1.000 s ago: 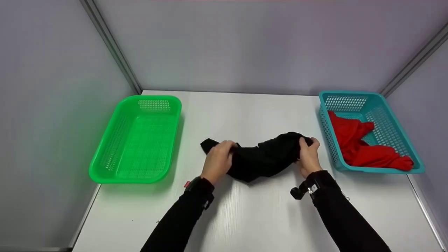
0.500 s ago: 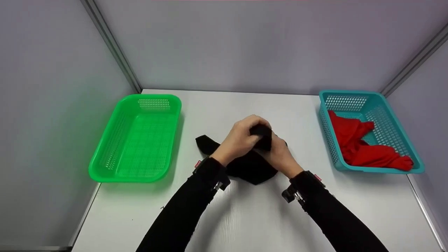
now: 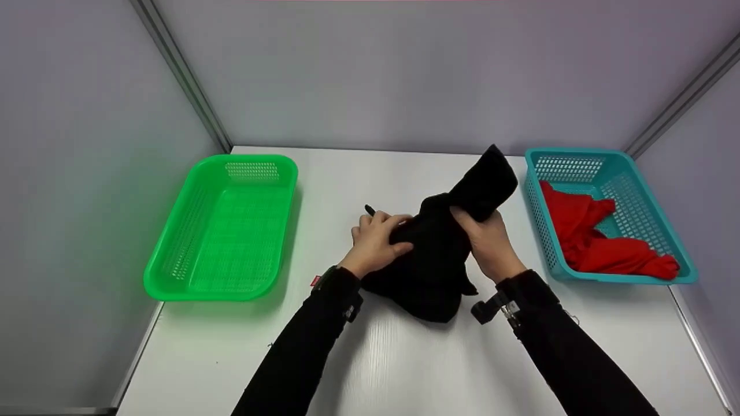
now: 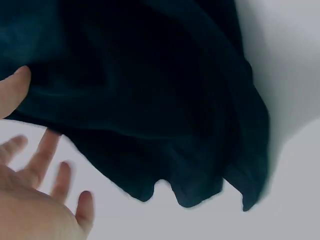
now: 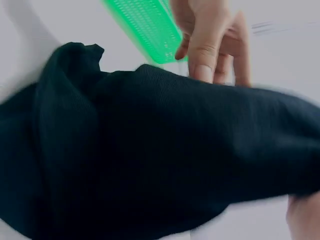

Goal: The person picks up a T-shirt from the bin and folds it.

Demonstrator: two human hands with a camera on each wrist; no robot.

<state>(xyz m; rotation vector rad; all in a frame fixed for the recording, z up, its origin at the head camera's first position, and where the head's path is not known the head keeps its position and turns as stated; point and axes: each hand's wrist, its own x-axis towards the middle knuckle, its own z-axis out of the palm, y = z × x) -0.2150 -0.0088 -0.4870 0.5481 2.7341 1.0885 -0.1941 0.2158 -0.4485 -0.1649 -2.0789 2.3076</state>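
A crumpled black garment [image 3: 428,260] lies bunched between my hands, its surface dark and plain. My right hand [image 3: 491,245] grips it at the upper right, thumb across the near face. From that grip a sleeve-like flap [image 3: 488,179] sticks up toward the back. At the garment's left edge is my left hand [image 3: 373,242], thumb and index finger well apart against the cloth. In the left wrist view the thumb [image 4: 17,90] overlaps the fabric, while the other fingers spread loosely beyond the hem. Cloth hides most of the right fingers.
On the left of the white table [image 3: 376,358] stands a green basket [image 3: 217,297] with nothing in it. A blue basket [image 3: 636,281] on the right holds a red garment [image 3: 601,242]. Grey panels [image 3: 404,75] enclose the back and sides.
The hands came together over the black garment, then parted again. It has gone from a long strip to a bunched heap, with one end raised by the right hand.
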